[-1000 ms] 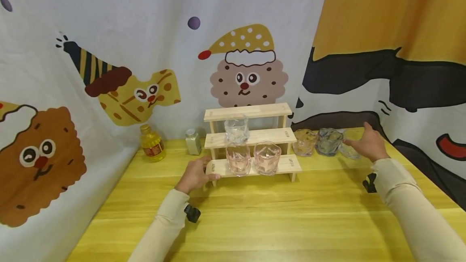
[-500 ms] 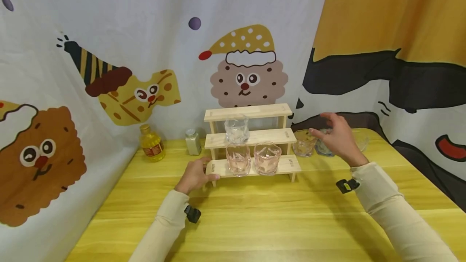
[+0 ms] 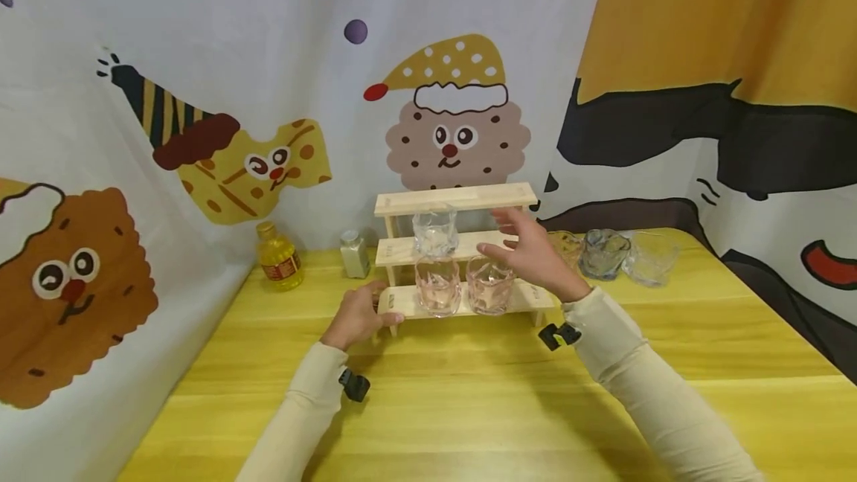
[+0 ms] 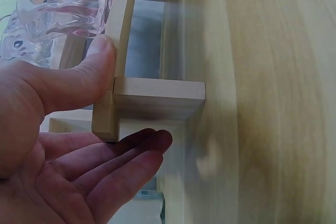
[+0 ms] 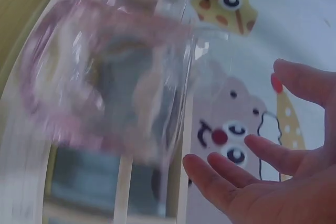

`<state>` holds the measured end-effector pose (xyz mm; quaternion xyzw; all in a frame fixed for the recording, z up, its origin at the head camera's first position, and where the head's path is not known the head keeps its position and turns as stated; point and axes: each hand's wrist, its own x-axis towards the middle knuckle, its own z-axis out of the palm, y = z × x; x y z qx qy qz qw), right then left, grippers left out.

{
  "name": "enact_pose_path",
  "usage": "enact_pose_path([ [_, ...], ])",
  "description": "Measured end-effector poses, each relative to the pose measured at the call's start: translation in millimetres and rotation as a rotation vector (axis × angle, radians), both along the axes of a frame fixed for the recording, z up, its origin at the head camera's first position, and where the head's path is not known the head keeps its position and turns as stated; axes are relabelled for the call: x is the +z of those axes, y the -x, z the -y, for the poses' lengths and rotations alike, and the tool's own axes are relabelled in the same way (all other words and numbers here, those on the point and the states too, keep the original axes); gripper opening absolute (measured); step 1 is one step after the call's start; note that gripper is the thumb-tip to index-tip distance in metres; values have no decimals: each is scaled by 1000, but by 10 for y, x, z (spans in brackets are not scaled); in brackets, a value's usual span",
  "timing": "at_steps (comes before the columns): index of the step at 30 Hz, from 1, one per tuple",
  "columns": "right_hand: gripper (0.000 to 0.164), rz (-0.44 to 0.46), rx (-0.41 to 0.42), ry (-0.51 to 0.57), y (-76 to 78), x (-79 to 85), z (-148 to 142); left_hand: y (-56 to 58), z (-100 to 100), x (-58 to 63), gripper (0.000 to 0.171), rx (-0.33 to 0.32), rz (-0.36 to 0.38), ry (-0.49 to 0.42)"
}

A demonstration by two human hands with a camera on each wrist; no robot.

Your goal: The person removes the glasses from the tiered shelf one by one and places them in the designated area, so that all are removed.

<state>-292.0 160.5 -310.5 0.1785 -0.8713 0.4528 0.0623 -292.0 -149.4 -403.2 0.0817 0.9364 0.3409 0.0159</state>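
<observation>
A three-step wooden display rack (image 3: pixel 455 201) stands at the middle back of the table. My left hand (image 3: pixel 355 315) holds the left end of its lowest step, thumb (image 4: pixel 100 51) on top and fingers stretched past the end. Two pinkish glass tumblers stand on that step, the left one (image 3: pixel 438 296) and the right one (image 3: pixel 487 294). A clear tumbler (image 3: pixel 435 235) is on the middle step. My right hand (image 3: pixel 532 251) hovers above the right pink tumbler, fingers spread and holding nothing; in the right wrist view the blurred tumbler (image 5: pixel 115 87) lies beside the fingertips.
Right of the rack, an amber glass (image 3: pixel 567 244), a grey glass (image 3: pixel 604 253) and a clear glass (image 3: pixel 651 259) stand in a row. Left of it are a bottle of yellow oil (image 3: pixel 279 259) and a small jar (image 3: pixel 354 254). A cartoon-print curtain (image 3: pixel 268 36) hangs behind the table.
My right hand has moved left from the clear glass at the far right, past the row, to above the rack's steps. My left hand stays at the lowest step.
</observation>
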Motion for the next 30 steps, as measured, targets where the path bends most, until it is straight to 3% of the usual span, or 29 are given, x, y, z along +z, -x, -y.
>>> enact_pose_path([
  [5, 71, 47, 17, -25, 69, 22, 320, 17, 8, -5, 70, 2, 11, 9],
  [11, 81, 87, -44, -27, 191, 44, 588, 22, 14, 7, 71, -1, 9, 15],
  [21, 88, 178, -128, 80, 326, 94, 871, 32, 8, 45, 73, -14, 27, 22],
  [30, 91, 190, -165, 132, 412, 84, 1005, 31, 5, 48, 73, -18, 30, 32],
])
